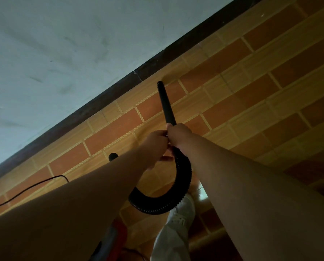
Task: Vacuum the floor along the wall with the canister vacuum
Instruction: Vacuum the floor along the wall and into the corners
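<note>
A black vacuum wand points up and away from me, its open tip close to the dark skirting board at the foot of the pale wall. My right hand grips the wand's lower end where the ribbed black hose begins. My left hand holds the hose just below and left of the right hand, fingers curled round it. The hose loops down and back left under my left forearm. A red canister body shows partly at the bottom, mostly hidden by my left arm.
The floor is orange and tan brick-pattern tile. A thin black cord trails over it at the left. A small black round part pokes out above my left forearm. My white shoe and pale trouser leg stand under the hose.
</note>
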The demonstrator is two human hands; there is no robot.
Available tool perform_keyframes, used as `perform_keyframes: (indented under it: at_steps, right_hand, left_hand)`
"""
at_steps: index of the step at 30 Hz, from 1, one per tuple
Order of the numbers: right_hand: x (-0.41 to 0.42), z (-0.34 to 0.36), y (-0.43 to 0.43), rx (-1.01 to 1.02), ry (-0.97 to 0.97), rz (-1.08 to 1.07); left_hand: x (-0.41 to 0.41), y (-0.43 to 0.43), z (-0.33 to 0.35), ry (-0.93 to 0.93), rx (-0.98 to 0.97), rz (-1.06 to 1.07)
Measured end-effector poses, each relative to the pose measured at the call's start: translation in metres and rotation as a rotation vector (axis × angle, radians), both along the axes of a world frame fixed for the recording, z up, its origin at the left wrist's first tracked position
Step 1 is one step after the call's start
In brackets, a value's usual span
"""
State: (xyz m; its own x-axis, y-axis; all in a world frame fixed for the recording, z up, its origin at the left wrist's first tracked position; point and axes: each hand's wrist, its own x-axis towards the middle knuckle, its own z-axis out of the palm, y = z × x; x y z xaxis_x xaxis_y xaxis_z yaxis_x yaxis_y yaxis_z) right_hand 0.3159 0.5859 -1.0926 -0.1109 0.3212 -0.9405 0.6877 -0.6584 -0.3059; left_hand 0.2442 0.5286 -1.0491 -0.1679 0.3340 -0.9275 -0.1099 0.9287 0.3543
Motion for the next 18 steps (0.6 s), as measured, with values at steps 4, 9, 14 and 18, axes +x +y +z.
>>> perform_keyframes:
  at_steps: [4, 9, 14, 18]
  right_hand:
    - [0.007, 0.005, 0.002, -0.029, -0.051, 0.027]
    - [0.013, 0.019, 0.009, -0.065, -0.058, 0.007]
    - [0.007, 0.038, 0.025, -0.104, -0.054, -0.036]
    - [-0.001, 0.04, 0.039, -0.088, -0.077, -0.055]
  left_hand:
    - [0.011, -0.001, 0.012, -0.046, -0.009, 0.015]
    - [0.018, -0.002, 0.024, -0.118, -0.033, -0.021]
    - [0.016, 0.012, 0.045, -0.132, -0.026, 0.03]
    - [0.01, 0.022, 0.051, -0.163, 0.009, 0.017]
